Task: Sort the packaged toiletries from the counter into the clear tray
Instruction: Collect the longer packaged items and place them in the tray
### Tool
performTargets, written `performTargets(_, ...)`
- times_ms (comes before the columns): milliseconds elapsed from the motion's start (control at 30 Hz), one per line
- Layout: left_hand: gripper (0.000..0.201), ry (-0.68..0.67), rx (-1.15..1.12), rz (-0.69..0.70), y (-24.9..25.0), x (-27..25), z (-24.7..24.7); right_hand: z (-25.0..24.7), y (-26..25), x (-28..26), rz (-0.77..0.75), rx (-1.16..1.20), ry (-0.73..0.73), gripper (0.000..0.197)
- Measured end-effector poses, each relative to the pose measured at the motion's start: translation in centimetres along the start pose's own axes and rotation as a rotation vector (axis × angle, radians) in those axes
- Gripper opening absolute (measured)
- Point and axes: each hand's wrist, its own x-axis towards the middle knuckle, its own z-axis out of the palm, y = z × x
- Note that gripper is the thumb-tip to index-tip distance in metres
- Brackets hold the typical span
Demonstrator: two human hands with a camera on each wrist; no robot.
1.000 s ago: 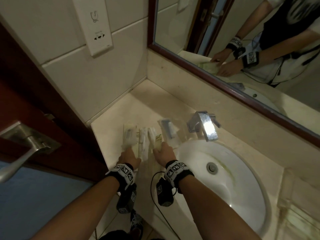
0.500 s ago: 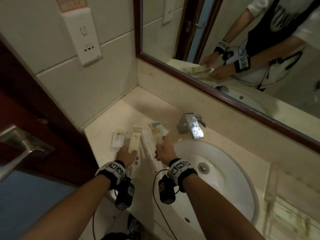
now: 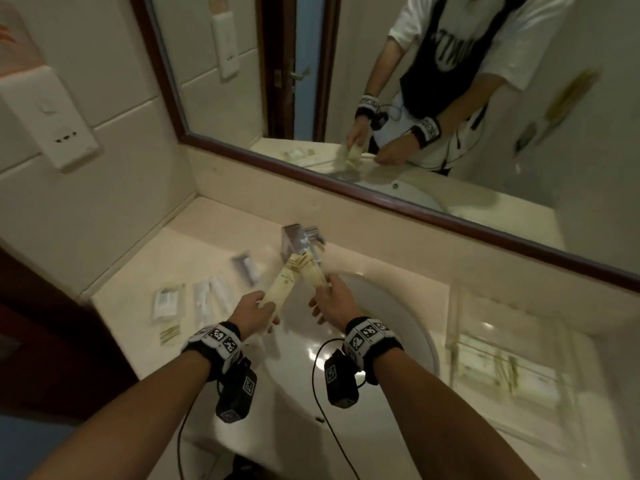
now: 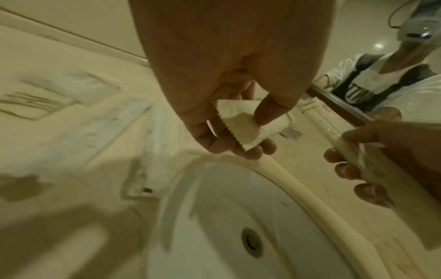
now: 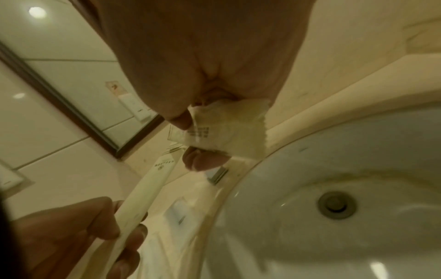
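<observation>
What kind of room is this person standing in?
A bathroom, probably a hotel's: a white sink set in a stone counter under a framed wall mirror, with a chrome faucet and small packaged toiletries laid out.

Looks like hotel bathroom: white sink (image 3: 398, 341) set in marble counter (image 3: 194, 244), faucet (image 3: 299, 237) at 12 o'clock, framed mirror (image 3: 346, 98) above, tiled wall (image 3: 114, 157) at 10.

packet in left hand (image 3: 281, 289): showing cream w/ gold stripes
sink (image 3: 398, 327): looking white
mirror frame (image 3: 398, 202): showing dark red-brown
wristbands (image 3: 369, 336): showing blk/white checker tags
</observation>
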Motion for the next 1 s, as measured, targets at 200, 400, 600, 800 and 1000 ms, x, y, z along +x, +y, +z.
performTargets(200, 0.026, -0.139, 0.115, 0.066, 3.2, -1.5, 8.4, -8.4, 4.6, -4.4, 0.017, -0.018, 0.143, 0.013)
performTargets(400, 0.021, -0.234, 0.168, 0.124, 5.8, -3.3, 17.0, -16.3, 9.8, -8.7, 0.071, -0.074, 0.256, 0.023)
performTargets(600, 0.022, -0.334, 0.204, 0.126, 6.4, -4.4, 24.2, -23.6, 15.5, -12.8, 0.183, -0.227, 0.354, 0.021)
performTargets(800, 0.021, -0.384, 0.255, 0.167, 7.8, -5.0, 29.6, -28.5, 21.3, -16.4, 0.352, -0.398, 0.299, 0.039)
performTargets(1000, 0.02, -0.414, 0.258, 0.167, 8.4, -4.9, 32.1, -29.5, 24.8, -17.0, 0.337, -0.633, 0.05, 0.061)
